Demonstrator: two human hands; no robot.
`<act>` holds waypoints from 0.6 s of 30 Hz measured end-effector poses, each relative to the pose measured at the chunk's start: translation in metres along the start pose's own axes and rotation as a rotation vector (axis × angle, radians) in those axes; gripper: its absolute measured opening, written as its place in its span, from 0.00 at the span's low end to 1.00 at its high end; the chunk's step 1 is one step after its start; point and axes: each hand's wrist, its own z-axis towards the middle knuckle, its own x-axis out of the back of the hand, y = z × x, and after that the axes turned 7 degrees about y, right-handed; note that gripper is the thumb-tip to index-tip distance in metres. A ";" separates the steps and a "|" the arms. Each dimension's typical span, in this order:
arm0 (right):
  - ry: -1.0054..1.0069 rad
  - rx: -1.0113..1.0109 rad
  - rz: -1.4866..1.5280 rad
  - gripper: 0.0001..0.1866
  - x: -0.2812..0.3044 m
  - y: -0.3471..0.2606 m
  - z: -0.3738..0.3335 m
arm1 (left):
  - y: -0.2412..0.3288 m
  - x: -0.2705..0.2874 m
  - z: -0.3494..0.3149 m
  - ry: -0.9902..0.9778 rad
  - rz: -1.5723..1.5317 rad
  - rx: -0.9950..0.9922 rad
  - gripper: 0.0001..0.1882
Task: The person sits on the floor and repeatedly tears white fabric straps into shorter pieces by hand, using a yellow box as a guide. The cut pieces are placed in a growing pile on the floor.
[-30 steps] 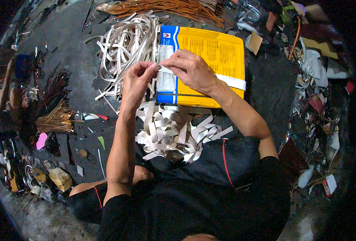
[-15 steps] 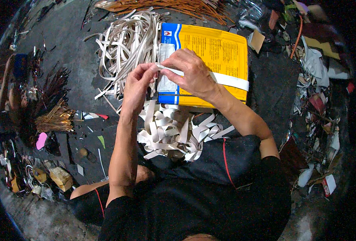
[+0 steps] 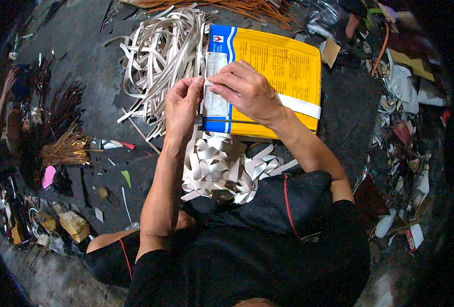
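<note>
A yellow-and-blue tin-like box (image 3: 283,61) lies in front of me with a white flat strip (image 3: 303,106) across it. My right hand (image 3: 250,92) hovers over the box's blue end, thumb and fingers pinched on the strip's narrow left part. Close beside it, at the box's left edge, my left hand (image 3: 182,107) pinches the same strip between thumb and forefinger. The fingertips of both hands are only a small gap apart. Left of the box spreads a heap of narrow, folded pale strips (image 3: 160,61). Wider, loose white strips (image 3: 219,166) are piled between the box and my lap.
Brown sticks or stalks (image 3: 227,6) lie beyond the box. A bundle of brown bristles (image 3: 66,148) is on the floor at left, near a pink scrap (image 3: 49,176). Mixed litter (image 3: 403,102) lines the right side. A crumpled carton (image 3: 74,226) lies lower left.
My fingertips have come nearer each other on the strip, and less of it shows between them. The view has shifted slightly. The strip still crosses the box.
</note>
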 end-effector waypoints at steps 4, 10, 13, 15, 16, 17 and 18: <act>-0.013 -0.032 0.032 0.10 0.000 -0.001 0.000 | -0.008 0.006 0.007 -0.034 -0.063 0.036 0.11; -0.008 -0.026 0.041 0.09 -0.001 0.001 0.000 | -0.017 0.014 0.016 -0.074 -0.157 0.088 0.11; -0.005 -0.015 0.027 0.09 -0.001 0.001 0.000 | -0.020 0.017 0.021 -0.060 -0.107 0.122 0.11; -0.001 -0.012 0.018 0.09 -0.001 0.001 0.000 | -0.022 0.020 0.023 -0.049 -0.109 0.116 0.11; 0.001 -0.012 0.014 0.09 -0.001 0.000 0.000 | -0.023 0.021 0.024 -0.043 -0.112 0.113 0.11; 0.003 -0.013 0.010 0.09 -0.001 -0.001 -0.001 | -0.025 0.023 0.027 -0.034 -0.101 0.119 0.11; 0.006 -0.006 0.004 0.09 -0.001 -0.001 -0.001 | -0.028 0.026 0.030 -0.025 -0.091 0.124 0.11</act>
